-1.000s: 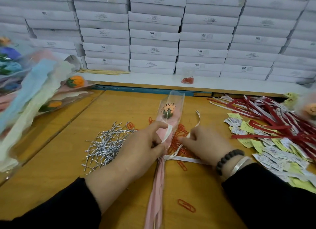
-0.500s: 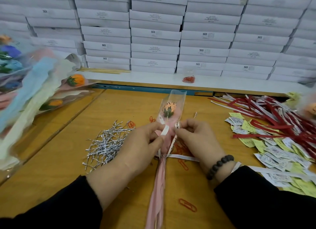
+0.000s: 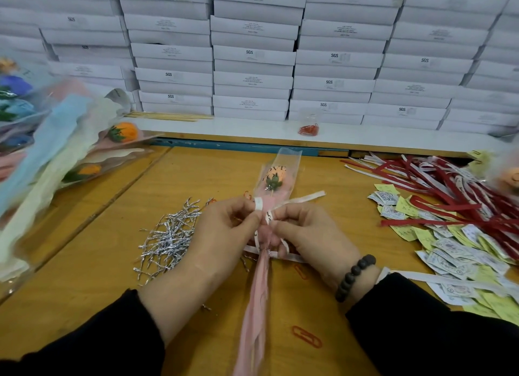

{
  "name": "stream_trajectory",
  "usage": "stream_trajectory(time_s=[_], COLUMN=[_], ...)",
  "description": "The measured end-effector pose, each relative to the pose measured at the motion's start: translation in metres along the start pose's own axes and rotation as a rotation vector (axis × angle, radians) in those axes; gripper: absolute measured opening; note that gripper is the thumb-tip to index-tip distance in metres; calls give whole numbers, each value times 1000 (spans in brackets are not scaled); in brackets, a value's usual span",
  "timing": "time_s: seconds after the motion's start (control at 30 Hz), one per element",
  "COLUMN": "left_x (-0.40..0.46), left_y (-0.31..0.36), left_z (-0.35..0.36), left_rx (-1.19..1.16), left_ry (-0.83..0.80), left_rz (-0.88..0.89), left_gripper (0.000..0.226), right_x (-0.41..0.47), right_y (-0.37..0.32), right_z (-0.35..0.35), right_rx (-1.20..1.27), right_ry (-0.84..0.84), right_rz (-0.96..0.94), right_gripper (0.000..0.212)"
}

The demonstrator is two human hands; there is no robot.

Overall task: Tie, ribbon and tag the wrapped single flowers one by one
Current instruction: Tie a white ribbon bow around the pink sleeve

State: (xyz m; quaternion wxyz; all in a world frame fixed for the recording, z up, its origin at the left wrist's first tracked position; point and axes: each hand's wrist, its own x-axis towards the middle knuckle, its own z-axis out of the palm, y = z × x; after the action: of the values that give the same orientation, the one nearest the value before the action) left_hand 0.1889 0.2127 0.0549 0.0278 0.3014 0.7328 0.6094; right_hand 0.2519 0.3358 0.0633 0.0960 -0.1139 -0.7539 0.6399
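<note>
**Ribbon going on at the flower's neck**

Stacked white cardboard boxes [image 3: 252, 55] wall off the back of the yellow wooden table [image 3: 92, 263]. At table centre we see the single orange flower in its clear-and-pink wrap [image 3: 276, 179], head pointing away, pink tail running toward us. Looks light, crinkly and easily crushed, so we'd hold it at the gathered neck, not the head. Thin white printed ribbon [image 3: 303, 198] is soft and floppy, likely to slip loose. Left hand [image 3: 222, 235] pinches a ribbon loop at its fingertips; right hand [image 3: 311, 235] has fingers curled on ribbon at the neck.

Pile of silver twist ties [image 3: 168, 235] sits just left, red paper clips [image 3: 307, 340] near the tail, yellow and white paper tags [image 3: 438, 235] and red ribbons [image 3: 449, 190] right, finished wrapped flowers [image 3: 56, 151] far left. Open room is mostly ahead of the flower head; the sides are crowded.
</note>
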Motion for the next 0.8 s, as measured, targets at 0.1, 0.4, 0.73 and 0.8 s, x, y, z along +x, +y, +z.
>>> stream_trajectory(time_s=[0.1, 0.4, 0.73, 0.8], left_x=[0, 0, 4, 5], left_y=[3, 4, -4, -4], left_z=[-1, -6, -8, -8], left_rx=[102, 209, 239, 250], left_ry=[35, -76, -67, -104], left_rz=[90, 120, -5, -10], left_gripper=[31, 32, 14, 17], right_x=[1, -1, 0, 1], right_y=[0, -2, 5, 7], right_z=[-1, -7, -4, -3], right_rx=[-137, -219, -445, -574], right_ry=[-24, -117, -66, -15], right_rz=[-39, -85, -211, -279], right_gripper=[15, 10, 44, 46])
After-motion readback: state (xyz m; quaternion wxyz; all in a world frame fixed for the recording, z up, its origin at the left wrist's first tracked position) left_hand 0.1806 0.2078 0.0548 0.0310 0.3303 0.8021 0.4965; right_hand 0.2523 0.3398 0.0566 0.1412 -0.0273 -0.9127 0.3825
